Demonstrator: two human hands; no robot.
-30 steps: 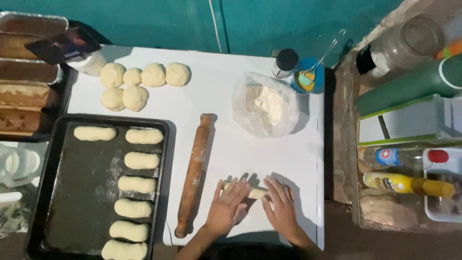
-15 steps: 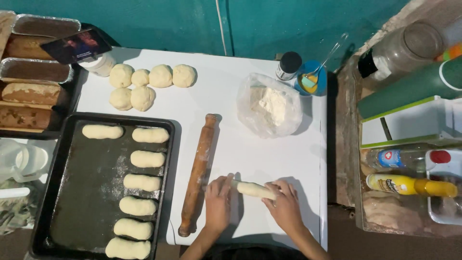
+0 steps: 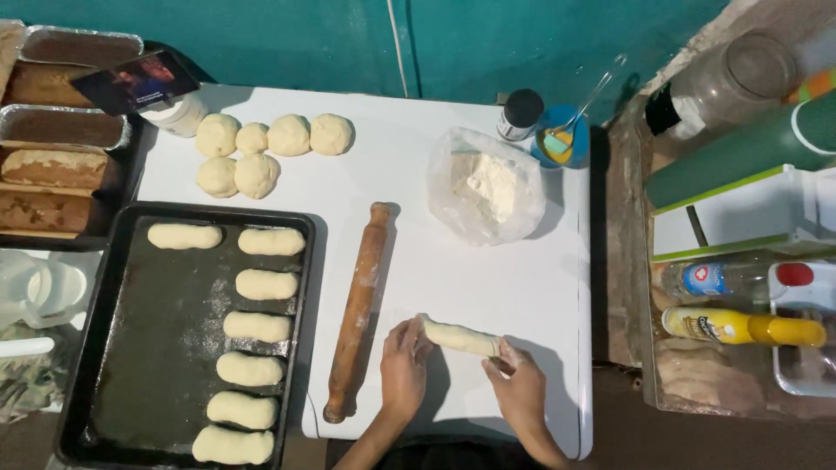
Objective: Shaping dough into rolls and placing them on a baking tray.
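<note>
Near the bottom centre of the frame, your left hand (image 3: 405,372) and right hand (image 3: 520,387) each pinch one end of a short dough roll (image 3: 461,338) that lies slanted on the white board (image 3: 522,261), fingers closed lightly on the tips and the middle left bare. To shape it well, keep the pressure gentle and even at both ends, so the roll comes out like the seven pale logs on the dark baking tray (image 3: 131,348) at lower left; squeezing too hard would likely thin the ends. Watch the wooden rolling pin (image 3: 359,309), which lies just beside your left hand, running up toward the middle of the frame: a wide sweep leftward would knock it. Your right hand sits close to the board's lower right corner, with little margin before the edge. Open room lies above the roll, in the bare middle of the board, below the plastic bag of flour (image 3: 486,185). Six dough balls (image 3: 266,148) wait at upper left, well apart from your hands.
</note>
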